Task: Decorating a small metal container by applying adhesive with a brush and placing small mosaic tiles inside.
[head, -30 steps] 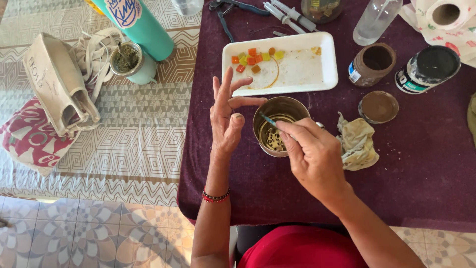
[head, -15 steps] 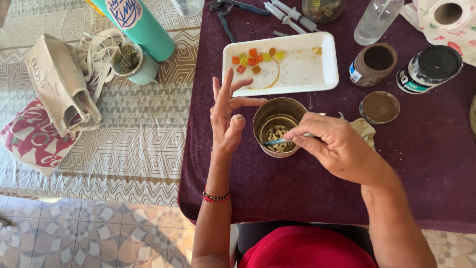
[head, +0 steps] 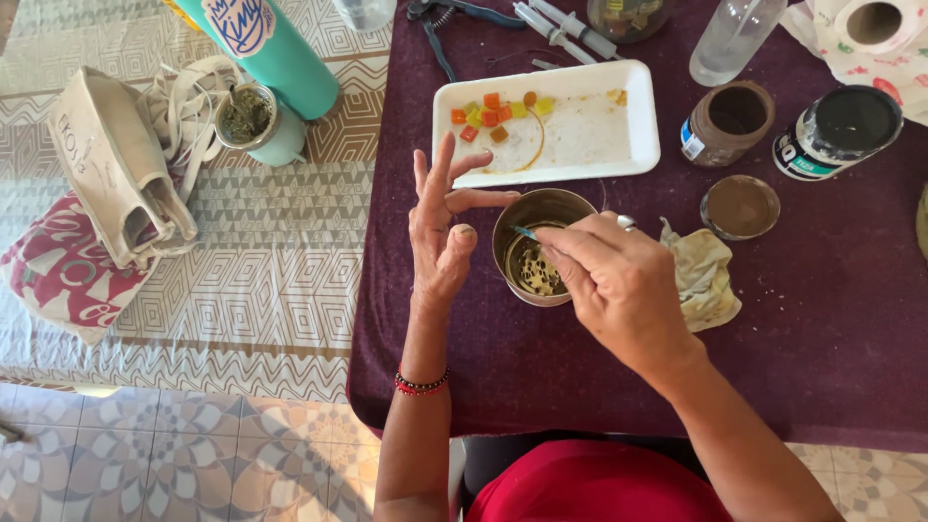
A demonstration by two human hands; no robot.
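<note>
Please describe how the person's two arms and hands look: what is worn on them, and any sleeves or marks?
Both forearms are bare, with no sleeves. The left hand has a bracelet of red and dark beads at the wrist. The right hand shows no ring or bracelet. Fingernails are short and unpainted. A red garment covers the body below.

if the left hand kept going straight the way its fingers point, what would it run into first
Most likely the white tray: the left hand stands open beside the metal cup, fingers aimed up-right toward the tray's near left corner. Height above the table is unclear.
</note>
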